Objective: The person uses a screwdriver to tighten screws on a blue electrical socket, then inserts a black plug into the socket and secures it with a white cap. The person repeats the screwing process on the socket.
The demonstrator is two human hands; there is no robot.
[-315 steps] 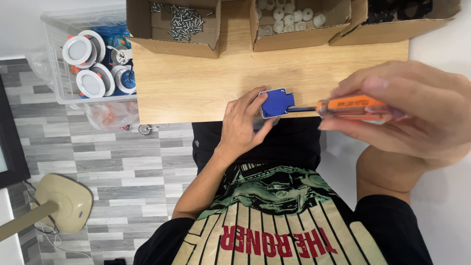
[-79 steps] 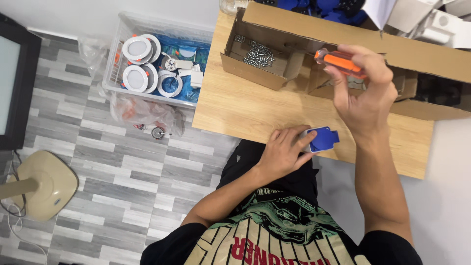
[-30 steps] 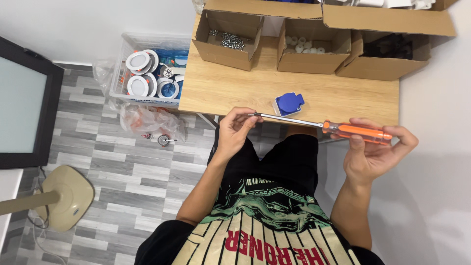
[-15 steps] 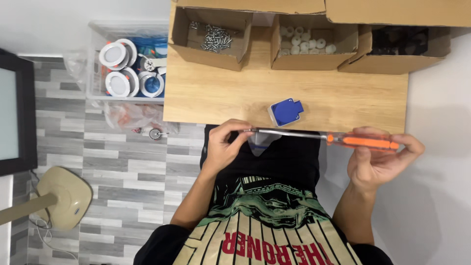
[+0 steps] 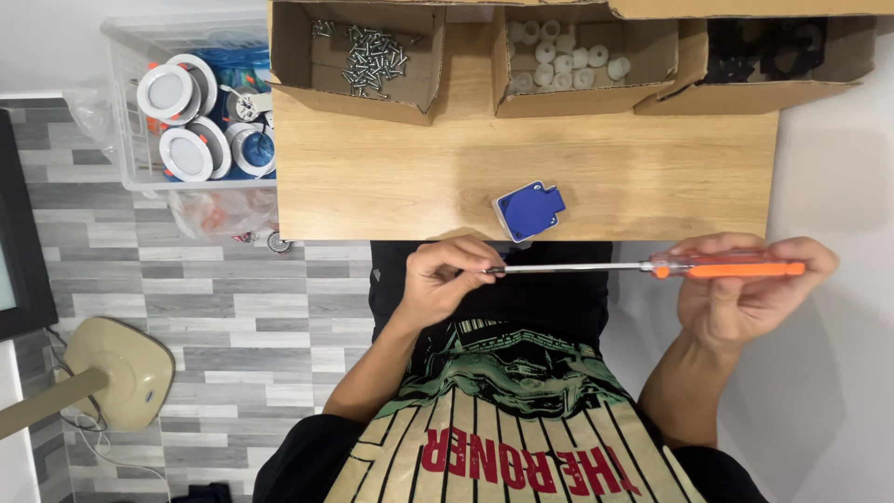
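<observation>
head view: right hand (image 5: 745,298) grips orange screwdriver (image 5: 652,269) by handle, held level over lap. left hand (image 5: 447,279) pinches its metal tip, same as half second ago. blue socket (image 5: 529,210) sits at wooden table (image 5: 391,177) edge, now nearer screwdriver shaft in frame.

Your wooden table (image 5: 410,177) carries three open cardboard boxes (image 5: 358,56) along its far edge. A blue socket cover (image 5: 528,210) lies near its front edge.
</observation>
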